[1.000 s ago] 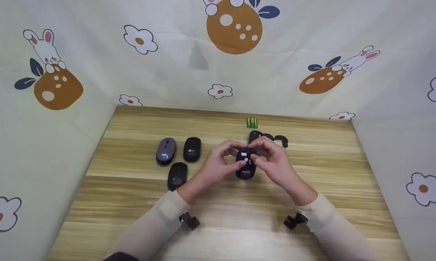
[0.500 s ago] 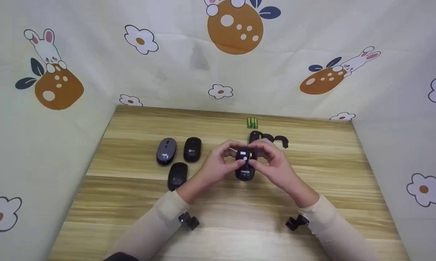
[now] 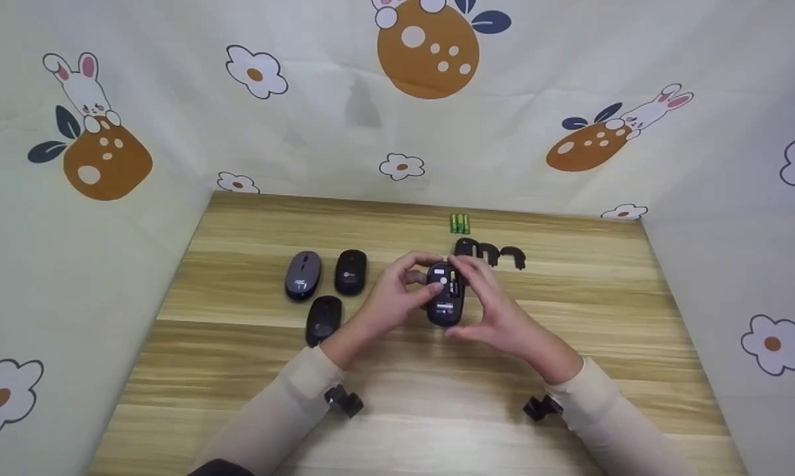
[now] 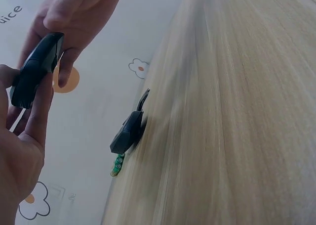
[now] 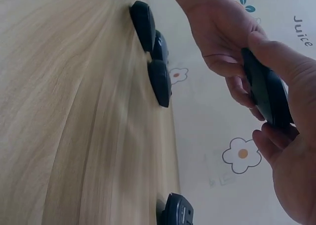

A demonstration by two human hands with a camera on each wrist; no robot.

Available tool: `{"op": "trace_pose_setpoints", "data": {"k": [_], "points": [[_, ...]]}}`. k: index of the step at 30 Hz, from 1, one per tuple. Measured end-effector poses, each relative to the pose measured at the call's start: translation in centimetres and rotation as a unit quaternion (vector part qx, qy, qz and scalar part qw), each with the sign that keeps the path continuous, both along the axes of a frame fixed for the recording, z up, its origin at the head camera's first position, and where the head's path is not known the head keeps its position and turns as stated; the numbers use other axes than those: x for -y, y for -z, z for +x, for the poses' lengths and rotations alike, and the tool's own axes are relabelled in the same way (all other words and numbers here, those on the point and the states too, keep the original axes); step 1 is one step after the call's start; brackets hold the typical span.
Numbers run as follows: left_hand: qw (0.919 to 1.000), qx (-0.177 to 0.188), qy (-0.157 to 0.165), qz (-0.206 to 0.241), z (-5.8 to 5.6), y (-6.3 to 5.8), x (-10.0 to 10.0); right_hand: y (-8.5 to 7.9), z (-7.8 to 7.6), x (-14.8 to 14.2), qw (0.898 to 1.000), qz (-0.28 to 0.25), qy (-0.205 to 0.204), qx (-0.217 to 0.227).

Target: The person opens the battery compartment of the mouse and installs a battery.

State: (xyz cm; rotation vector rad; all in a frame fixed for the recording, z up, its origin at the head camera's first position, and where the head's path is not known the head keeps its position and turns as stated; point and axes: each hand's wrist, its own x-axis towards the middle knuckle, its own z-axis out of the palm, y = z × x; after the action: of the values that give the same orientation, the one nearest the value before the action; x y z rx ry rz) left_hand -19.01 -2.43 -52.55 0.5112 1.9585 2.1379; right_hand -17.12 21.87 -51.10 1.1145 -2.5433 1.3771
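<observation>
Above the surface (image 3: 430, 403), the right grip (image 3: 496, 309) has moved its thumb off the battery slot (image 3: 454, 285) since half a second ago; it now spreads wide, spanning the upturned mouse (image 3: 444, 295) end to end. The left grip (image 3: 400, 291) pinches its left side. Its long axis points away from the person.

On the pale wood-grain table (image 3: 430, 410), three dark oval plastic mice (image 3: 350, 272) lie left of the black oval mouse (image 3: 445, 312) between my hands (image 3: 397, 297), green cylindrical batteries (image 3: 460, 223) behind it.
</observation>
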Motion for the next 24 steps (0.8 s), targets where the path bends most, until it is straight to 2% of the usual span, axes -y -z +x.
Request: {"op": "trace_pose_setpoints", "data": {"k": [6,9,13,16,20,24], "points": [[0.9999,-0.004,0.009,-0.009,-0.1,-0.1,0.1,0.3,-0.1,0.1,1.0,0.0,0.003,-0.013],[0.9988,-0.023,0.016,-0.04,-0.2,-0.2,0.4,0.5,-0.4,0.0,1.0,-0.013,-0.001,-0.013],[0.9941,-0.056,0.035,-0.086,-0.3,-0.2,0.9,0.7,-0.7,-0.1,1.0,-0.024,0.0,0.009],[0.9867,-0.087,0.057,-0.125,-0.6,-0.1,1.3,0.8,-0.9,-0.3,0.999,-0.019,0.011,0.04],[0.971,-0.123,0.079,-0.189,-1.0,0.0,1.8,0.8,-1.4,-0.5,0.997,-0.015,0.023,0.074],[0.9578,-0.147,0.088,-0.23,-1.5,0.1,2.0,1.1,-2.2,-0.4,0.997,-0.017,0.02,0.079]]}}
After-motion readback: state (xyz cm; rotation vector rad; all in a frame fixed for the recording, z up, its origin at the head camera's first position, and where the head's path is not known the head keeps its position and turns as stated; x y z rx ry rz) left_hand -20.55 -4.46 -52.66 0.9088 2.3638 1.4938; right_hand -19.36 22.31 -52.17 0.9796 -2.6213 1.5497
